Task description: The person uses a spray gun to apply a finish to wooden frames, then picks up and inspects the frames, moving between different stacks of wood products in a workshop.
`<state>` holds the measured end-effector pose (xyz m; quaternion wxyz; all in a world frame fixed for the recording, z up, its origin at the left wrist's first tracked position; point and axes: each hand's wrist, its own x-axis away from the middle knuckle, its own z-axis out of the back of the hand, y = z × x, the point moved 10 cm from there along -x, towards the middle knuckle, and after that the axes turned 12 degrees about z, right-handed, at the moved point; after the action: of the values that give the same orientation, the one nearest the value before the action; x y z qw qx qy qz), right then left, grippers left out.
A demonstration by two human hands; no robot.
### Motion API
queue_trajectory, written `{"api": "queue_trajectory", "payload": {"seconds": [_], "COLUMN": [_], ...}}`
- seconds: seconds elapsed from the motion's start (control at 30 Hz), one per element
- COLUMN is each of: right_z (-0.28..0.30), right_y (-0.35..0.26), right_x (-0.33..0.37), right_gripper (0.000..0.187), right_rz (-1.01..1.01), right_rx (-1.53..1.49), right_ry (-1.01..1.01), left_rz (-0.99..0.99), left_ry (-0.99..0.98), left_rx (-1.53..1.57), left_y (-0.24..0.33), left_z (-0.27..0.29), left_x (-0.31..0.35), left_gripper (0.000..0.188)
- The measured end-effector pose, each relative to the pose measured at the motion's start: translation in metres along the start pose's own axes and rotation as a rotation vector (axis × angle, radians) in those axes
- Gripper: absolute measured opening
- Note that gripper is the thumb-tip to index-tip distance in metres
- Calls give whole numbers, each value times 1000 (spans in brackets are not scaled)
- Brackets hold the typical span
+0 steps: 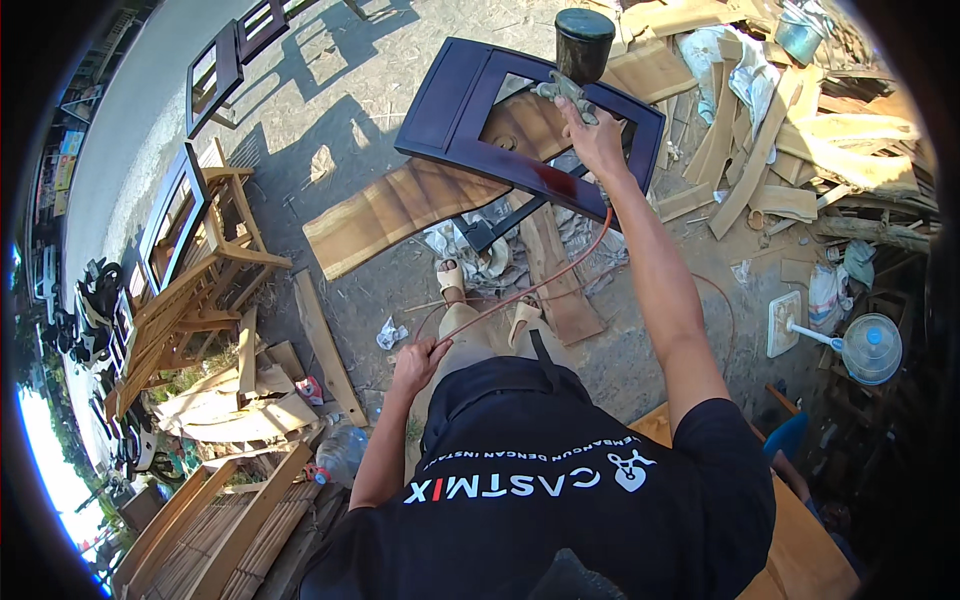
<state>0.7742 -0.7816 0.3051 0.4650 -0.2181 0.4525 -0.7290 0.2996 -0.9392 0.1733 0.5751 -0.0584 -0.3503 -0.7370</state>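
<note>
My right hand (594,138) is closed round the handle of a spray gun (563,88), whose dark cup (585,40) stands above it. The gun is held over a dark purple-brown wooden frame panel (470,98) with a rectangular opening. A glossy reddish patch shows on the panel's near rail. The panel lies tilted on a support, of which a black bar (484,236) shows. An orange air hose (560,272) hangs from the gun and curves to my left hand (418,364), which is closed on it near my left knee.
A wide wooden plank (400,218) extends beneath the panel. Offcuts (740,150) pile up at the far right, near a white fan (870,348). On the left are a wooden bench frame (225,250), more dark frames (213,80) and a water bottle (341,455). Another board (555,270) lies by my feet.
</note>
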Motion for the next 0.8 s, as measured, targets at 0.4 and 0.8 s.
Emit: {"api": "queue_trajectory", "payload": {"seconds": [0.4, 0.8], "right_z": [-32, -31], "right_y": [-58, -72], "right_x": [88, -10], "right_gripper": [41, 53], "right_rz": [-157, -281], "right_rx": [-277, 142], "right_ry": [-93, 99], "left_rz": [-190, -294], "left_ry": [-256, -362], "left_rx": [-83, -11], "left_y": [-24, -32], "left_z": [59, 80], "left_x": [-82, -110], "left_gripper": [48, 51]}}
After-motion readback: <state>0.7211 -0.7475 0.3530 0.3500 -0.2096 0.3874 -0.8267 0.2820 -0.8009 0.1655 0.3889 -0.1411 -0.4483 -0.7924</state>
